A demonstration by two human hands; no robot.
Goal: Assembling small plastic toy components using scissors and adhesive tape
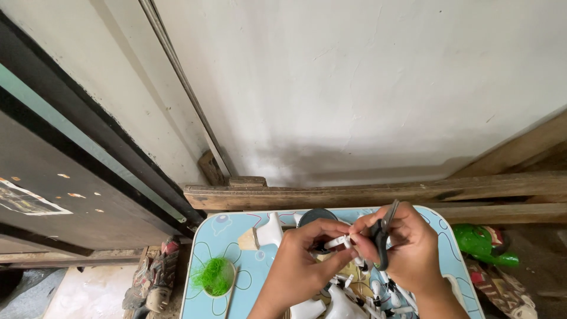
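Observation:
My left hand (304,260) pinches a small white plastic piece (338,241) between thumb and fingers above a light blue table (230,230). My right hand (407,248) grips a pair of small dark scissors (383,233), whose blades point up and touch the white piece. Both hands meet over the middle of the table. Below them lie several white plastic parts (354,298), partly hidden by my wrists.
A bowl of green fibre (214,276) sits on the table's left. A white part (270,230) and a dark round lid (316,216) lie at the back. Wooden planks (366,192) and a white wall stand behind. A green toy (481,242) lies right, a carved figure (155,280) left.

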